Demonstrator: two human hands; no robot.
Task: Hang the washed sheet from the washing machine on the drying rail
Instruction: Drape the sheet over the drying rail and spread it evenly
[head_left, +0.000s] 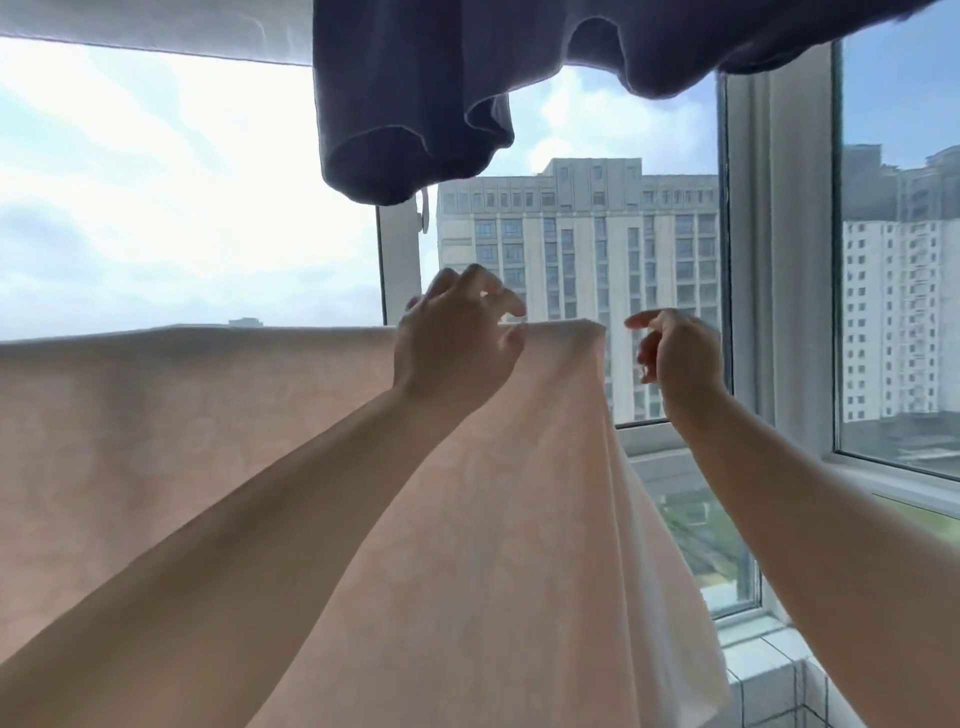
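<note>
- Sheet (218, 441) is draped over the rail, hidden under the fold, so it hangs evenly.
- Left hand (457, 348) is loosely spread at the top edge, gripping nothing visible.
- Right hand (680, 358) is loosely curled, empty, clear of the corner.

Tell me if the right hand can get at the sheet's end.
Probably yes. The right hand hangs beside the sheet, apart from its right end, holding nothing, with only open air between them. The left hand stays further left.

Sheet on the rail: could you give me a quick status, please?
Left hand fingers spread at the top fold, not gripping. Right hand loosely curled, off the cloth. Pink sheet draped over the rail. Dark garment hangs overhead, clear.
</note>
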